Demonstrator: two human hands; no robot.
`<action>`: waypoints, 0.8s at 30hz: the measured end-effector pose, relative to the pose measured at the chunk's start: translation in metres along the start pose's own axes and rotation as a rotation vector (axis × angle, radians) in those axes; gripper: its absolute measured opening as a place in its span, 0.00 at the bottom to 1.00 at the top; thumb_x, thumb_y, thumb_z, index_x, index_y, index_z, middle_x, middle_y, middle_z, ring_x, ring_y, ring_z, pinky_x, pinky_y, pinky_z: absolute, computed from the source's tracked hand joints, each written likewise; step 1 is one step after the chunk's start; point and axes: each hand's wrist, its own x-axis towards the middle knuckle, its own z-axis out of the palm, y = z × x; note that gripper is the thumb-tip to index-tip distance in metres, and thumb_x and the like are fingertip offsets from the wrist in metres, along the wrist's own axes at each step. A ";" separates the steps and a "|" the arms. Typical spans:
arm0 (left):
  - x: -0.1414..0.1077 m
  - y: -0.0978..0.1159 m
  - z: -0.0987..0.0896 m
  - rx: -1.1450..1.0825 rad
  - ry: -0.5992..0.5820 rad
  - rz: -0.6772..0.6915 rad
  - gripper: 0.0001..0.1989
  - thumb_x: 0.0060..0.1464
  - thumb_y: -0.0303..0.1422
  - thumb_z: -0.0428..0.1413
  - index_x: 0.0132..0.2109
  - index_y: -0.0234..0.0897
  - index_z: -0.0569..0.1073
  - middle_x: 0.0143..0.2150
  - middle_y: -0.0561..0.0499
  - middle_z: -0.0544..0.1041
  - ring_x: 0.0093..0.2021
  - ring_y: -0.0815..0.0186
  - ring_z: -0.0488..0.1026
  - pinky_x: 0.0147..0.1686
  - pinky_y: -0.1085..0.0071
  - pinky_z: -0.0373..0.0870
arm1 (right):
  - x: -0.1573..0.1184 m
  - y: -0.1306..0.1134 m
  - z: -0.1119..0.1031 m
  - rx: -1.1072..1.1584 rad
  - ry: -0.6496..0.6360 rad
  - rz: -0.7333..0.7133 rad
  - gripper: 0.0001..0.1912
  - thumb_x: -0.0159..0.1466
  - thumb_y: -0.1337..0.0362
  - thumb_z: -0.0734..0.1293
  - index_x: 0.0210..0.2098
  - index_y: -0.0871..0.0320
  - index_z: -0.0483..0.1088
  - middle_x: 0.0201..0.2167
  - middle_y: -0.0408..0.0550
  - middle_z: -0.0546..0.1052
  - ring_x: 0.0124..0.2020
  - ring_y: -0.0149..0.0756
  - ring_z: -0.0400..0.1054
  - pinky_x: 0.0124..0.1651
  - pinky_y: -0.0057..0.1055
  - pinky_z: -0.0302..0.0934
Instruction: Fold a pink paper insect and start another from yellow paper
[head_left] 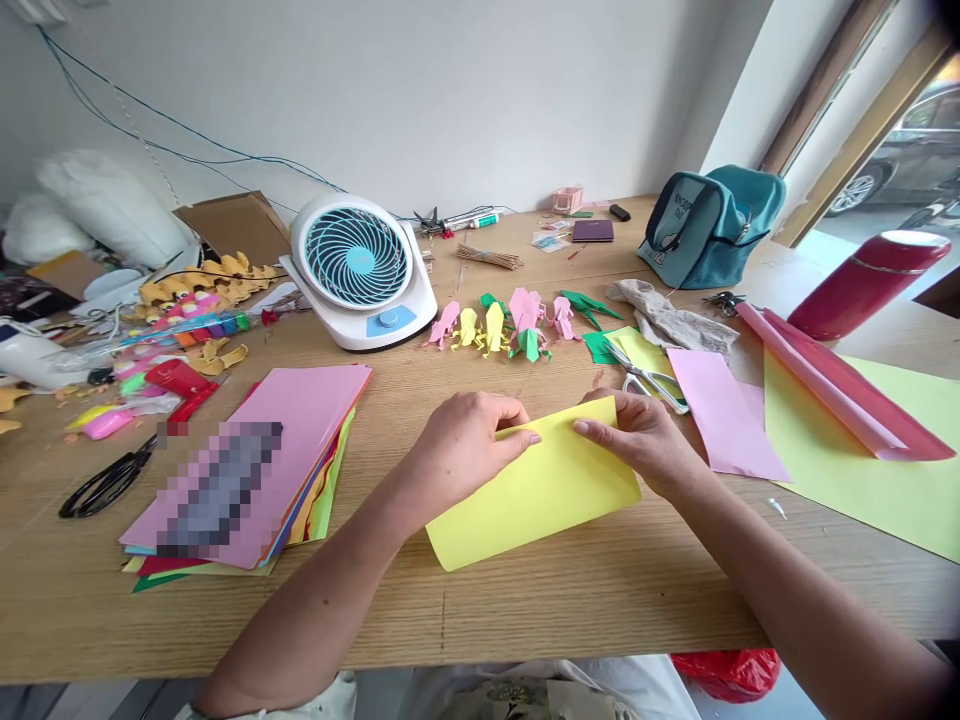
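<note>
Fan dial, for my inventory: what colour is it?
The fan dial is light blue, best seen in the head view.

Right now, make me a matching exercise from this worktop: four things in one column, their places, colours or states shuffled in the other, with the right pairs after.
Column one
1. Fan
2. Curved sheet
3. Pale-handled scissors
4. Bag

Column two
A. Open, partly over small yellow paper
B. Teal
C. White, with a blue dial panel
D. Held by the left hand and right hand

Right pairs: 1-C, 2-D, 3-A, 4-B
</note>
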 end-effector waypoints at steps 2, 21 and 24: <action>0.000 0.001 0.001 0.037 0.015 0.016 0.08 0.55 0.36 0.57 0.32 0.40 0.78 0.33 0.54 0.81 0.33 0.66 0.73 0.31 0.72 0.59 | 0.000 0.001 0.000 -0.009 -0.012 0.013 0.17 0.52 0.50 0.76 0.29 0.57 0.75 0.27 0.45 0.76 0.26 0.34 0.70 0.26 0.28 0.65; -0.011 -0.019 -0.036 0.048 0.147 0.030 0.04 0.52 0.34 0.59 0.32 0.39 0.76 0.35 0.53 0.80 0.38 0.64 0.74 0.38 0.70 0.64 | 0.008 0.012 -0.010 0.081 0.252 -0.115 0.12 0.52 0.55 0.77 0.28 0.54 0.76 0.33 0.45 0.78 0.28 0.35 0.72 0.28 0.29 0.68; -0.012 -0.022 -0.039 0.012 0.149 0.038 0.04 0.51 0.34 0.59 0.32 0.39 0.76 0.33 0.54 0.79 0.35 0.65 0.73 0.36 0.71 0.63 | 0.010 0.017 -0.015 0.088 0.283 -0.151 0.12 0.53 0.55 0.77 0.32 0.53 0.77 0.35 0.46 0.79 0.31 0.37 0.73 0.30 0.31 0.70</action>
